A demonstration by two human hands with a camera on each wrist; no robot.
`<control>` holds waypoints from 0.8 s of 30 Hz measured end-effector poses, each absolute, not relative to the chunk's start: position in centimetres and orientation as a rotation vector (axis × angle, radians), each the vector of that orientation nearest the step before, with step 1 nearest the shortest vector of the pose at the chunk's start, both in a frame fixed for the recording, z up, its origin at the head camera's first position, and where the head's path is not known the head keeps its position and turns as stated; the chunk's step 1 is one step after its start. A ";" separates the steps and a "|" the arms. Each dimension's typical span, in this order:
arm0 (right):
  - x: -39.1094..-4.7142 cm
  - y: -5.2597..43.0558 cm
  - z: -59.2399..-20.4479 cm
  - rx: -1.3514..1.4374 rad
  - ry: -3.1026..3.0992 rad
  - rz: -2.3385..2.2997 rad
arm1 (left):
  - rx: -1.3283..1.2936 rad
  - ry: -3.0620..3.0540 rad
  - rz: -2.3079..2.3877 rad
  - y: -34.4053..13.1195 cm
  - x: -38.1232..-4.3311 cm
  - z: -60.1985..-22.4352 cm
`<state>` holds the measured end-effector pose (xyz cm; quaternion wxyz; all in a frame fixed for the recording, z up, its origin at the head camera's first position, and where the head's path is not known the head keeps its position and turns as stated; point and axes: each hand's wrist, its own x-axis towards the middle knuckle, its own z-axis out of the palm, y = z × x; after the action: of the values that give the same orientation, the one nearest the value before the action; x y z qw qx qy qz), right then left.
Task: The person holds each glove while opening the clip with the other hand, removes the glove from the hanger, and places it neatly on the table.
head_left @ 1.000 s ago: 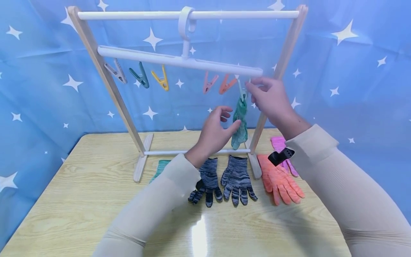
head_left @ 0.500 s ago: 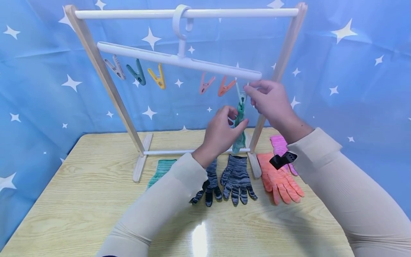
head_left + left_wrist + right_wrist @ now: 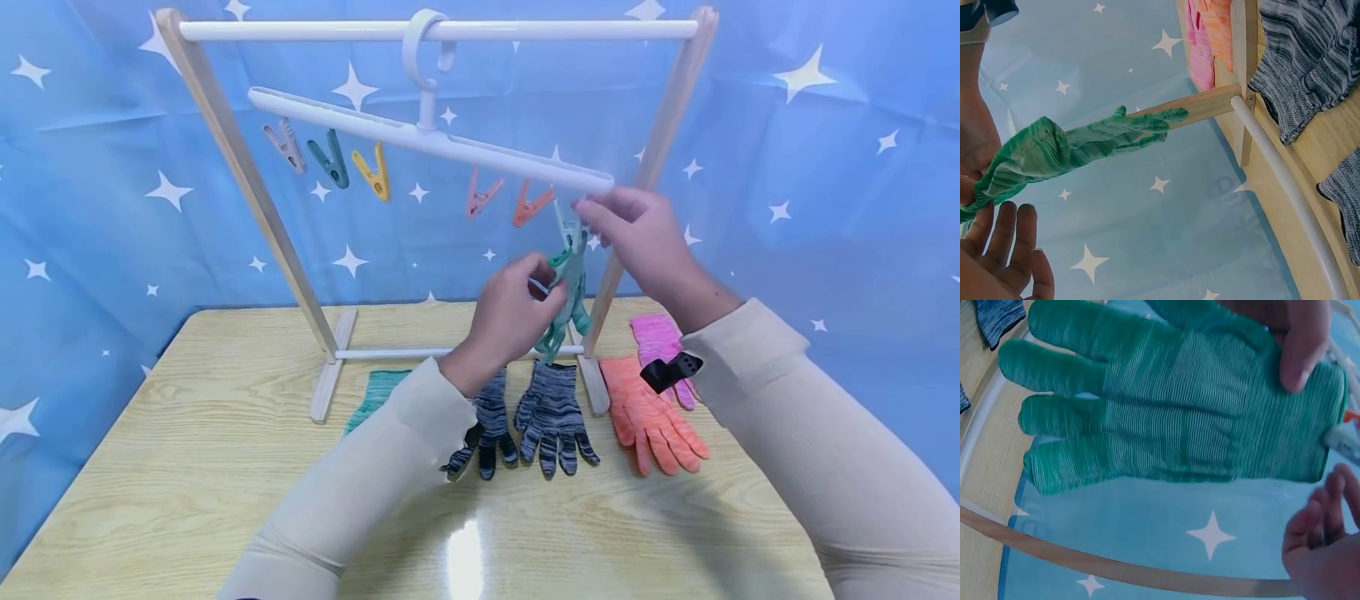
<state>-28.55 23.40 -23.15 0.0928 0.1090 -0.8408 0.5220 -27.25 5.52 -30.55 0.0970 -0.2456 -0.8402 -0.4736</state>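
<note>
A striped green knit glove [image 3: 573, 279] hangs fingers down below the right end of the tilted white hanger [image 3: 465, 148]. My left hand [image 3: 506, 308] pinches it near the cuff; in the right wrist view a thumb lies across the flat glove [image 3: 1172, 406]. At the cuff's edge sits a pale mint clothespin [image 3: 567, 232], whose tip [image 3: 1342, 444] meets the fabric. My right hand [image 3: 641, 242] pinches the clothespin's handle just under the hanger. In the left wrist view the glove [image 3: 1029, 153] appears side-on, with my left fingers [image 3: 1022, 231] beside its cuff.
Grey, dark green, yellow, pink and orange clothespins [image 3: 524, 204] hang from the hanger. The hanger hooks over the rack's white top rail [image 3: 300, 32]. On the wooden table lie another green glove [image 3: 378, 396], two grey-striped gloves [image 3: 555, 412], an orange glove [image 3: 648, 417] and a pink one [image 3: 656, 337].
My left hand has moved right and taken hold of the green glove's cuff. The glove has turned and spread at the clothespin. The hanger's right end has dipped further.
</note>
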 end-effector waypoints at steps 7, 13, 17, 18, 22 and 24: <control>-29.4 23.3 -23.8 0.491 -2.562 1.650 | -0.776 -2.489 -1.391 5.0 -26.8 -30.7; -30.1 23.0 -24.4 0.617 -2.427 2.101 | -0.788 -2.497 -1.408 4.7 -26.5 -30.5; -30.3 23.2 -24.4 0.660 -2.287 2.319 | -0.819 -2.498 -1.408 4.8 -26.4 -30.5; -30.3 23.3 -24.4 0.676 -2.254 2.360 | -0.824 -2.498 -1.405 4.8 -26.4 -30.5; -30.2 23.3 -24.2 0.728 -2.149 2.509 | -0.831 -2.497 -1.406 4.8 -26.3 -30.5; -30.2 23.3 -24.2 0.754 -2.125 2.545 | -0.836 -2.494 -1.407 4.8 -26.3 -30.5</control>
<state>-30.17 23.26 -24.17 -0.1291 0.2199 -0.6197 0.7422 -26.32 4.76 -30.48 0.0791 -0.2795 -0.8334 -0.4702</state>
